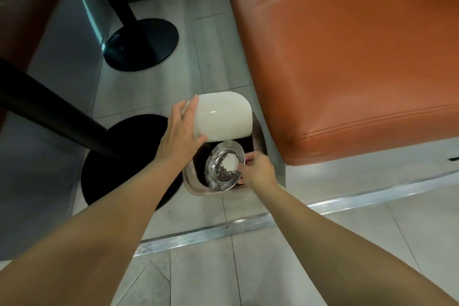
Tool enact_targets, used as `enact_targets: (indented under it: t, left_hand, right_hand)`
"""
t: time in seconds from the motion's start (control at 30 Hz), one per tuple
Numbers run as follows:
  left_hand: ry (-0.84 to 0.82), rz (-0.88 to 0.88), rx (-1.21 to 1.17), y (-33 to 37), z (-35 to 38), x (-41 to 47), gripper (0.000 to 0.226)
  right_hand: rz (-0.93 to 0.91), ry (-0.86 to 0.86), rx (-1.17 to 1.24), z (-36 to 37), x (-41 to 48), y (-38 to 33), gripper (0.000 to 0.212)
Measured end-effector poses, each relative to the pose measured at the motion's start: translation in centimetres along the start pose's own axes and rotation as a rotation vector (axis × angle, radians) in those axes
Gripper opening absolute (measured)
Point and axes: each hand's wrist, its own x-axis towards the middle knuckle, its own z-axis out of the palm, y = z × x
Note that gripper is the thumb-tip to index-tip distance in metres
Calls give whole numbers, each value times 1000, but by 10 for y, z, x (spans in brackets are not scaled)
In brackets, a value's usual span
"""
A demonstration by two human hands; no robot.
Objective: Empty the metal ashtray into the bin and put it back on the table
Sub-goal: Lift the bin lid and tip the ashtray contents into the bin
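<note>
A small bin (192,185) with a metal rim stands on the floor beside the orange seat. Its white lid (222,117) is tipped up at the far side, and my left hand (182,136) grips the lid's left edge. My right hand (258,169) holds the round metal ashtray (216,171) by its right rim, tilted over the bin's dark opening. White crumbs and dark ash lie in the ashtray's bowl.
An orange leather seat (347,45) on a shiny metal base fills the right side. Two black round table bases (141,45) (119,161) with black posts stand on the grey tiled floor at the left. A metal floor strip (203,233) runs across below the bin.
</note>
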Motion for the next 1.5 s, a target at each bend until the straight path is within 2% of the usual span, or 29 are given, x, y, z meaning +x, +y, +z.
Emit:
enact_targets:
  t: [0.17, 0.27, 0.33, 0.43, 0.53, 0.7, 0.8, 0.9, 1.0, 1.13, 1.2, 1.27, 1.4, 1.5]
  left_hand:
    - [4, 29, -32, -5, -3, -8, 86]
    - [-1, 39, -14, -6, -2, -11, 84]
    - [-1, 35, -14, -7, -2, -12, 84]
    - [4, 19, 15, -8, 0, -12, 83]
    - [12, 25, 27, -9, 0, -12, 82]
    - [0, 30, 17, -11, 0, -11, 83]
    - [-11, 26, 7, -9, 0, -9, 84]
    - [-18, 12, 1, -6, 0, -9, 86]
    - [-17, 3, 4, -6, 0, -8, 86]
    - [-12, 18, -1, -7, 1, -9, 87]
    - [-1, 20, 4, -6, 2, -10, 86]
    - [-4, 12, 14, -4, 1, -10, 86]
    - [-69, -20, 25, -4, -1, -9, 84]
    - [-142, -106, 5, -6, -3, -11, 77]
  right_hand:
    - [-102, 8, -176, 10, 6, 1, 10]
    - [-189, 14, -380, 12, 11, -3, 18]
    - [-305, -17, -530, 15, 13, -4, 22]
    - [-580, -81, -862, 17, 15, -5, 29]
    - [-783, -66, -1063, 19, 18, -3, 32]
    - [-773, -280, -1296, 22, 20, 16, 35]
    - [-744, -203, -1229, 21, 23, 11, 34]
    - [-734, -263, -1285, 21, 21, 8, 33]
    - [-728, -183, -1209, 15, 21, 8, 31]
    - [-741, -268, -1242, 10, 17, 12, 30]
    - [-783, -163, -1088, 7, 13, 9, 28]
    - [-748, -64, -906, 4, 7, 5, 24]
    - [-360, 55, -280, -9, -7, 9, 13]
    - [-176, 83, 65, -21, -10, 19, 15]
